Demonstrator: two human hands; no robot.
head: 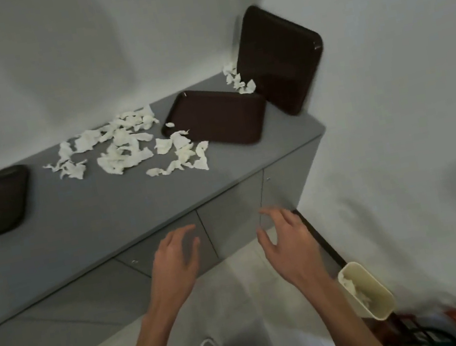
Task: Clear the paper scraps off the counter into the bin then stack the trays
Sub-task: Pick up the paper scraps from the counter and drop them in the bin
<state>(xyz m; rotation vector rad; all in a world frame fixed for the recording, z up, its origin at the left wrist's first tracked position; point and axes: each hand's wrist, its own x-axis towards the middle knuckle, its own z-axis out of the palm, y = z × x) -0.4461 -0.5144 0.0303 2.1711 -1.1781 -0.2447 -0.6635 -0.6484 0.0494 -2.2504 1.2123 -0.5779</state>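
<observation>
While torn white paper scraps (124, 142) litter the grey desk (105, 212) mid-frame beside a dark brown plastic tray (214, 117), I see my left hand (172, 262) and right hand (287, 241) spread wide, empty, at lower centre; the cream plastic bin (366, 291) sits lower right.

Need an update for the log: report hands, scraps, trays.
Left hand, right hand open, empty. Scraps strewn on counter, some in bin. Three trays unstacked, one leaning on wall.
</observation>
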